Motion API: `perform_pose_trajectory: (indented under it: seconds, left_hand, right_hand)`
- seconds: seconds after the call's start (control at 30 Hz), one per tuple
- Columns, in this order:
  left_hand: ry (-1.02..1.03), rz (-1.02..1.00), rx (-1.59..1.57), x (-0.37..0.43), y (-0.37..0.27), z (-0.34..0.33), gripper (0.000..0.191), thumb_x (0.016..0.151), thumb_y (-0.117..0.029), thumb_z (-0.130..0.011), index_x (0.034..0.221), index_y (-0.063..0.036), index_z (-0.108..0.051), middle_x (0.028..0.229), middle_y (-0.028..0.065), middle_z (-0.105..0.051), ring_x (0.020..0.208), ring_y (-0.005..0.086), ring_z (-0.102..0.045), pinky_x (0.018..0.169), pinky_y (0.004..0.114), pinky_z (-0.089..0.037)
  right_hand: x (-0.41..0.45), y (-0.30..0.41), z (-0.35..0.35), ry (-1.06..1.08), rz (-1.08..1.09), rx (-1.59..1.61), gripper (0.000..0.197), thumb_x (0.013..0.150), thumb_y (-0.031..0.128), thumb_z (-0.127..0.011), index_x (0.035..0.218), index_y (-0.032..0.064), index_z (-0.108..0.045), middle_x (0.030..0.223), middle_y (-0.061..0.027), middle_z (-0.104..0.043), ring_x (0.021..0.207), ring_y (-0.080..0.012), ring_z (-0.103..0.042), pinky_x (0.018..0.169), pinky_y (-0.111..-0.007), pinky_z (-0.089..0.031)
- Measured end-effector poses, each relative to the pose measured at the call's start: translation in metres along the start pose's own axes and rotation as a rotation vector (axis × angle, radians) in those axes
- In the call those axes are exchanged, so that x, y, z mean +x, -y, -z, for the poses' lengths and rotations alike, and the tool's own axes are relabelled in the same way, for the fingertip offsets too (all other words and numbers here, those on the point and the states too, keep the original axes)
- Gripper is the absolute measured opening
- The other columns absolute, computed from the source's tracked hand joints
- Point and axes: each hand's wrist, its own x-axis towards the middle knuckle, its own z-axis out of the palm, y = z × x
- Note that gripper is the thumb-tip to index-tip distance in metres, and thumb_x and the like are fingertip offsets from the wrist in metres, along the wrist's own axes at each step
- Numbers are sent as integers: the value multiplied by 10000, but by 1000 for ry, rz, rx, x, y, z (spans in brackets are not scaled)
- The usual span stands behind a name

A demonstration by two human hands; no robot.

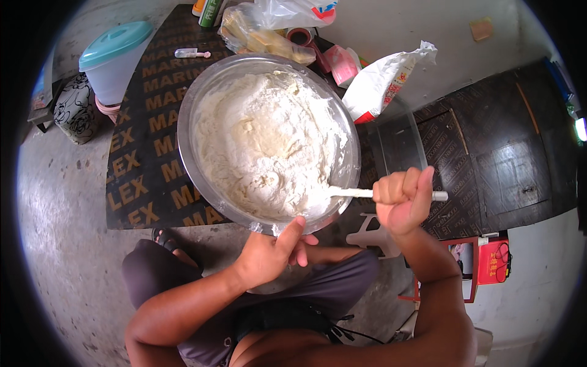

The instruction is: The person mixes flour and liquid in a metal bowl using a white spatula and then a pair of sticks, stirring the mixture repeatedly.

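A large stainless steel bowl [189, 158] stands on the dark printed plywood table. Inside it lies a lumpy, pale mass of flour and wet dough [266, 137], with dry flour on its surface and smears up the wall. My right hand [403, 197] is closed in a fist around the handle of a white utensil [355, 192]; the utensil's far end is buried in the flour at the bowl's right side, so its shape is hidden. At the bowl's near rim, my left hand [277, 250] grips the edge, thumb on top and fingers beneath.
Behind the bowl lie clear plastic bags [257, 36], a small capped plastic bottle [185, 53] and a pink packet [341, 64]. A white flour bag [376, 87] stands at the back right, near a transparent bin [399, 133]. Left of the table is a lidded tub [110, 78]; a plastic stool [373, 236] is below.
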Motion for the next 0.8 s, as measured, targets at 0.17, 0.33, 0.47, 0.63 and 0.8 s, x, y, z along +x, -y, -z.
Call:
perform_pose_trajectory:
  seconds: [0.17, 0.33, 0.47, 0.63, 0.8]
  left_hand:
    - [10, 1, 1, -1, -2, 1, 400, 984, -338, -424, 1006, 15, -612, 804, 87, -662, 550, 93, -565, 496, 230, -445]
    - [2, 25, 11, 0, 1, 2, 434, 981, -354, -426, 932, 27, -628, 701, 75, -644, 540, 99, -555, 498, 235, -443]
    - [37, 51, 44, 1, -2, 4, 458, 978, -363, -429, 857, 27, -639, 626, 67, -621, 532, 105, -545, 507, 236, -444]
    - [33, 109, 70, -5, -8, 15, 458, 980, -362, -418, 877, 16, -655, 624, 59, -630, 552, 103, -558, 567, 248, -461]
    - [95, 258, 326, -15, -57, 59, 411, 972, -349, -448, 929, 2, -658, 698, 65, -666, 601, 101, -605, 599, 233, -449]
  right_hand:
    - [-7, -3, -12, 76, -48, 38, 509, 1017, 418, -249, 590, 142, -259, 459, 19, -229, 393, -125, -167, 410, -303, -203]
    - [50, -18, 37, -43, -49, 32, 497, 1013, 419, -284, 597, 148, -251, 475, 27, -212, 401, -105, -150, 403, -283, -184]
    - [91, -26, 47, -5, 123, -70, 504, 1003, 434, -320, 600, 145, -233, 489, 33, -192, 407, -95, -143, 403, -273, -172]
    - [107, -19, 28, 31, 152, -88, 501, 1005, 444, -296, 608, 148, -219, 508, 33, -177, 444, -99, -138, 440, -271, -172]
    - [104, -17, 38, 23, 202, -117, 499, 1007, 435, -292, 607, 147, -219, 507, 31, -180, 441, -101, -148, 440, -270, -179]
